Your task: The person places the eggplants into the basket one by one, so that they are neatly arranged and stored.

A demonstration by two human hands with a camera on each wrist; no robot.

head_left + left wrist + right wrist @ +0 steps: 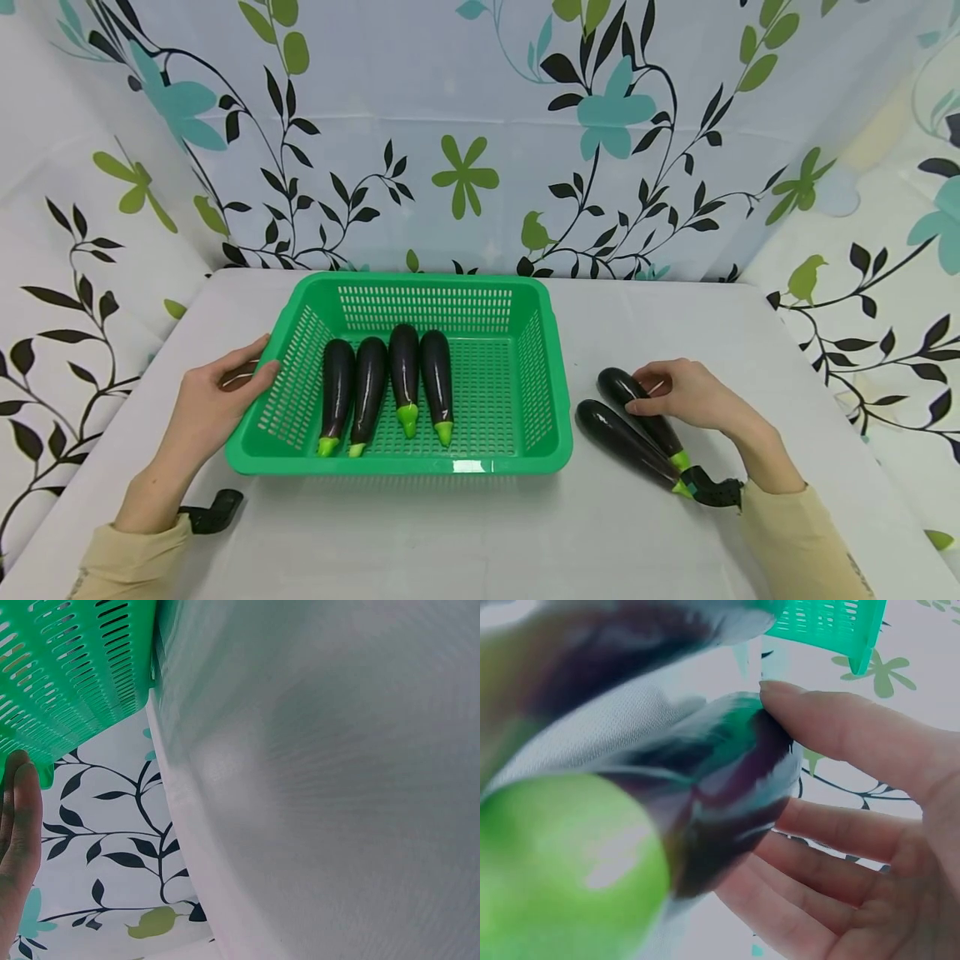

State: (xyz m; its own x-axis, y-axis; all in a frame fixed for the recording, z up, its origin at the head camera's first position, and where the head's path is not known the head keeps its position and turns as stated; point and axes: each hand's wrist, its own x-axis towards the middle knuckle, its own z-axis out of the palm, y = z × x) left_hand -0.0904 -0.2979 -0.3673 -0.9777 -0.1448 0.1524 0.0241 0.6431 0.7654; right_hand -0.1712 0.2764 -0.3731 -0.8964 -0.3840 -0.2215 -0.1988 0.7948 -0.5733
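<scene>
My left hand (213, 408) rests against the left rim of a green plastic basket (399, 465), its extended fingers (26, 817) touching the rim in the left wrist view. Inside the basket, several dark purple eggplants (371, 387) lie side by side in its left half, green stem ends toward me. On the table to the right of it, my right hand (686, 396) holds the farther of two eggplants (663, 435), thumb on one side and fingers round the other. Alongside it lies the second eggplant (621, 437). In the right wrist view, the held eggplant's green cap (570, 870) fills the lower left.
A white cloth covers the table (480, 533). Printed leaf and flower curtains (450, 100) hang behind and at both sides. Black wrist camera mounts (213, 511) show at both sleeves; the right one overlaps the eggplants' stem ends.
</scene>
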